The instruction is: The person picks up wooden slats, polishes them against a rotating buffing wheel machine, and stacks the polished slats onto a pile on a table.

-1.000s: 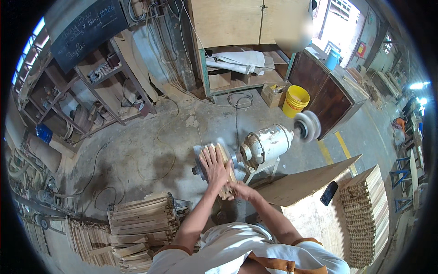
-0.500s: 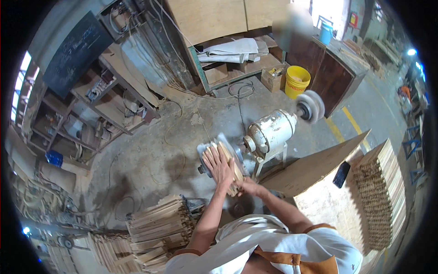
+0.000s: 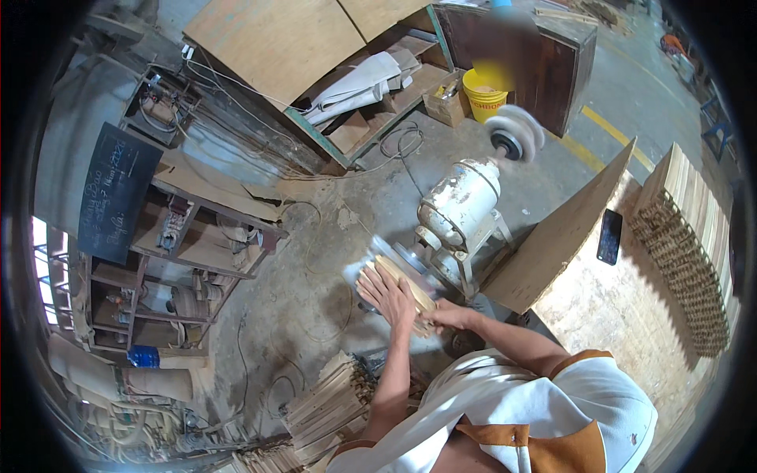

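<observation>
My left hand (image 3: 388, 292) lies flat with fingers spread on top of a bundle of thin wooden strips (image 3: 404, 282). My right hand (image 3: 445, 317) grips the near end of the same bundle. The far end of the strips is pressed against the near spinning wheel (image 3: 377, 251) of a pale double-ended motor grinder (image 3: 460, 206) on a metal stand. A second buffing wheel (image 3: 512, 135) turns at the grinder's far end.
Stacked wooden strips (image 3: 335, 406) lie on the floor at my lower left. A plywood sheet (image 3: 556, 236), a phone (image 3: 609, 236) and stacked slats (image 3: 686, 244) sit on the right. A yellow bucket (image 3: 482, 94), shelving (image 3: 177, 260), a chalkboard (image 3: 114, 189) and cables surround the concrete floor.
The view has swung, so the grinder and my hands sit more to the centre-right. Both hands stay on the strip bundle at the wheel.
</observation>
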`<control>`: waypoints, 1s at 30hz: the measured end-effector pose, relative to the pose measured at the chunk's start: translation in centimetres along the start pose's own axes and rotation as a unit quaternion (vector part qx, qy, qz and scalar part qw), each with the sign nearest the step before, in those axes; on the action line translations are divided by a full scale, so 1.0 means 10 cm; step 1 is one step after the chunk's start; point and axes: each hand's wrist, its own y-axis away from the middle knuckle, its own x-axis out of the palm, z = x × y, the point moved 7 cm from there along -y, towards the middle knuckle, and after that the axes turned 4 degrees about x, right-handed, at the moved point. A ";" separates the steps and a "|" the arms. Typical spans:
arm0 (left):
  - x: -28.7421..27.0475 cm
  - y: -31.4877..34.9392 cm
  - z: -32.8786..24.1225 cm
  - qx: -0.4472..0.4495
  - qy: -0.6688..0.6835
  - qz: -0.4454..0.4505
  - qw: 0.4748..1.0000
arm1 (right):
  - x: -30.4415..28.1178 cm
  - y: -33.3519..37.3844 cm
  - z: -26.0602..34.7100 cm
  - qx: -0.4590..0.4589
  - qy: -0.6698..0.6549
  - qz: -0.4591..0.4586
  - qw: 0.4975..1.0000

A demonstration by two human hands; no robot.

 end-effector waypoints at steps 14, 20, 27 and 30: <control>0.00 0.25 -0.12 0.009 -0.010 -0.023 1.000 | -0.02 0.07 -0.19 -0.038 -0.018 0.026 0.999; -0.07 -0.45 0.19 -0.004 0.001 0.004 1.000 | 0.13 -0.23 0.36 -0.019 -0.122 0.072 0.990; -0.11 0.20 -0.22 0.024 -0.021 -0.047 0.998 | -0.02 0.09 -0.25 0.038 -0.030 0.095 0.994; -0.18 0.27 -0.34 0.030 -0.031 -0.067 0.997 | -0.04 0.14 -0.45 0.056 -0.145 0.167 0.974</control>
